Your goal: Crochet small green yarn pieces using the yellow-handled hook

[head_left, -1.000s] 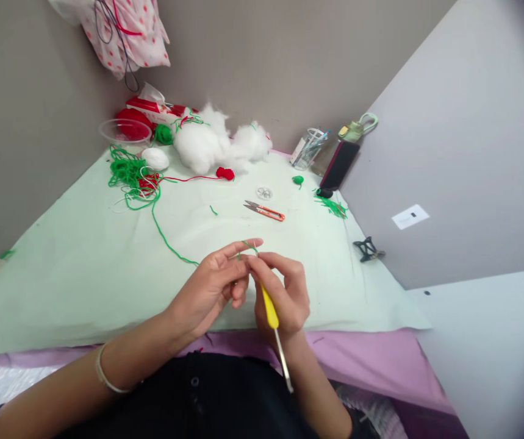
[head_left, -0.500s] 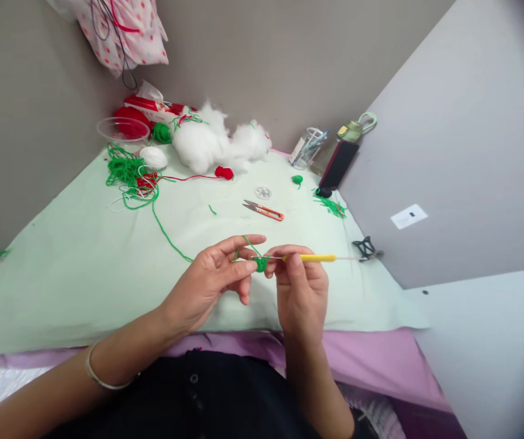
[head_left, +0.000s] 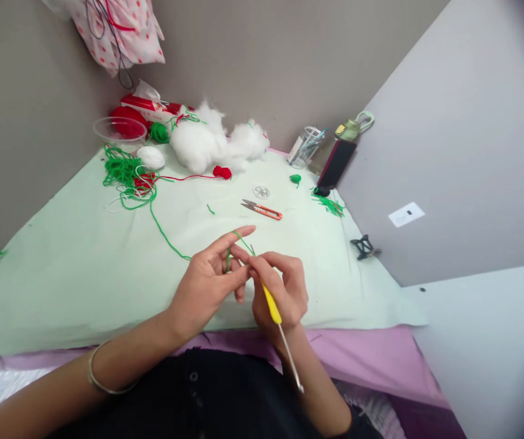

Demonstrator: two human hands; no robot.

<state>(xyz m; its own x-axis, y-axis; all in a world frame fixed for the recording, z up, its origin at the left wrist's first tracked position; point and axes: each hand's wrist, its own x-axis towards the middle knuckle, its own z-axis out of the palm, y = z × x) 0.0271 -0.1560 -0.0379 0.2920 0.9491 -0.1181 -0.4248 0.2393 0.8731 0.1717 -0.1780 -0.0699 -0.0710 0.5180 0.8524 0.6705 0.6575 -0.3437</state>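
Note:
My left hand (head_left: 209, 277) pinches near the fingertips of the right, its index finger stretched out with green yarn (head_left: 242, 239) looped over it. The small green crochet piece between the fingertips is now hidden behind them. My right hand (head_left: 282, 289) is closed around a crochet hook (head_left: 271, 302) with a yellow handle. The hook slants steeply, one metal end up by the yarn, the other pointing down towards my body. From the left hand the yarn runs back to a loose green tangle (head_left: 122, 167).
Orange thread snips (head_left: 262, 210) and a small clear round case (head_left: 262, 192) lie beyond my hands. White stuffing (head_left: 200, 143), a white yarn ball (head_left: 150, 158) and a red crocheted piece (head_left: 222, 172) are further back. A phone (head_left: 337, 163) leans at right near a cup (head_left: 306, 148).
The right hand has turned and moved left against the left fingertips. The hook has swung from level to steeply slanted, and the green piece has gone out of sight.

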